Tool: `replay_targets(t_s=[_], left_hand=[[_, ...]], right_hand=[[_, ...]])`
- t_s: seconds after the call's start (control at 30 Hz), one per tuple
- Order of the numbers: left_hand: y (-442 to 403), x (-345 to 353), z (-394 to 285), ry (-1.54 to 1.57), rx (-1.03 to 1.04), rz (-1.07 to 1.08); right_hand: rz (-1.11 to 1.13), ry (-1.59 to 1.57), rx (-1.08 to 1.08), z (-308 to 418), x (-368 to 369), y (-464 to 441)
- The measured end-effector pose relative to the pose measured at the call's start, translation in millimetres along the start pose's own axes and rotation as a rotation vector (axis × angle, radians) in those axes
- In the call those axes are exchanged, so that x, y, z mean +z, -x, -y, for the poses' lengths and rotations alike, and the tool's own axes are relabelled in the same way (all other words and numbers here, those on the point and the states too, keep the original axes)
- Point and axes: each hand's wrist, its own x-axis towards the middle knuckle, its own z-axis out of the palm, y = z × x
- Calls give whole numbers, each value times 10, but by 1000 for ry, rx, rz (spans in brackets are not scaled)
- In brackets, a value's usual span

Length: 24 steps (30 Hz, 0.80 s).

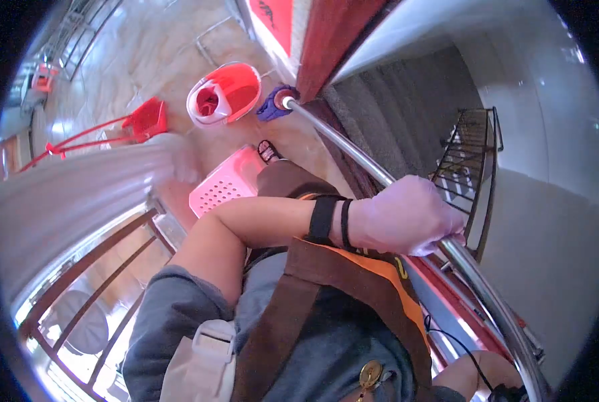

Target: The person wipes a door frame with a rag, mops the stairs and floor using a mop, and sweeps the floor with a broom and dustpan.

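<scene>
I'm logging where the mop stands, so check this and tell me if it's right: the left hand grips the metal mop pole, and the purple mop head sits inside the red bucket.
Not quite: the purple mop head is outside the red bucket, beside it, as the head view shows. The left hand does grip the metal mop pole.

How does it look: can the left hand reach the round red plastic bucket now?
Probably not: the purple-gloved left hand grips the silver metal pole, and the bucket stands on the floor, farther off.
</scene>
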Motion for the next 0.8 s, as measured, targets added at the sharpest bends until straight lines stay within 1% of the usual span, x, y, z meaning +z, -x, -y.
replay_targets(t_s=[0.1, 0.2, 0.23, 0.33, 0.4, 0.43, 0.47, 0.53, 0.57, 0.6, 0.63, 0.67, 0.73, 0.77, 0.8], left_hand=[[-23, 391, -96, 21, 31, 95], [-27, 700, 166, 28, 96, 99], [-8, 748, 298, -19, 38, 204], [126, 959, 799, -90, -105, 368], [242, 1104, 1153, -90, -133, 445], [292, 1174, 1352, -89, -146, 486], [330, 1259, 1562, -131, -195, 578], [364, 1302, 1936, -161, -265, 601], [464, 1367, 2193, -180, -218, 588], [560, 1433, 2437, -203, -171, 572], [538, 1425, 2526, -179, -107, 622], [557, 1465, 2544, -138, -143, 693], [501, 1504, 2342, -55, -213, 839], [502, 1569, 2324, -32, -265, 841], [500, 1595, 2359, -41, -295, 826]], right_hand=[[-57, 47, -27, 298, -195, 304], [-98, 70, -41, 544, -363, 505], [-112, 81, -46, 605, -413, 558], [-169, 69, -43, 701, -572, 737], [-285, 39, -26, 618, -728, 912], [-425, 111, -51, 540, -794, 1056], [-795, 876, -21, 308, -905, 1327], [-552, 786, 107, -320, -782, 1149], [-435, 741, 174, -634, -720, 1062], [-518, 919, 204, -747, -814, 1212], [-454, 702, 220, -977, -691, 1052], [-521, 644, 199, -1094, -616, 1029], [-646, 613, 186, -1305, -426, 968], [-625, 580, 177, -1298, -376, 980], [-670, 539, 69, -1340, -293, 926]])
